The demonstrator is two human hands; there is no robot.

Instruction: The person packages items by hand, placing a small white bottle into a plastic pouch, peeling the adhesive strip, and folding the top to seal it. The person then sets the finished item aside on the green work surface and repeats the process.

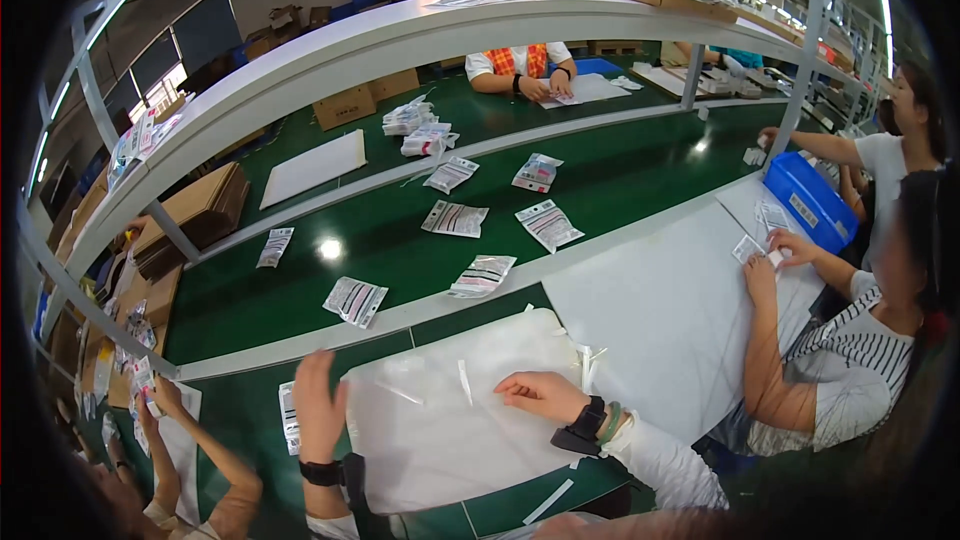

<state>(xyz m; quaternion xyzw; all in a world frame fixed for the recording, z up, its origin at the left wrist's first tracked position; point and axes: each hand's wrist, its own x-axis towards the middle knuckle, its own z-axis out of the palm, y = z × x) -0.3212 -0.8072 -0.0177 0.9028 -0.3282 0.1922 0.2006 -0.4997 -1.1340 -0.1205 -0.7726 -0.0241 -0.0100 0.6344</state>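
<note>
My left hand (318, 402) is raised at the left edge of a white mat (440, 460), its fingers stretched upward and holding nothing that I can see. Partly hidden behind it, a flat printed packet (289, 418) lies on the green table. Over the right part of the mat, my right hand (545, 394) points left with loosely bent fingers and nothing visible in them. A thin white strip (464, 383) lies on the mat to the left of its fingertips. Farther left is another pale strip (401, 394). More white strips (590, 365) cluster at the mat's right edge.
Beyond a metal rail, several printed packets (455, 219) lie spread on a green conveyor belt (400, 258). A shelf (400, 30) crosses overhead. Co-workers sit at left, right and across. A blue bin (810, 202) stands at the right; stacked cardboard (200, 215) at the left.
</note>
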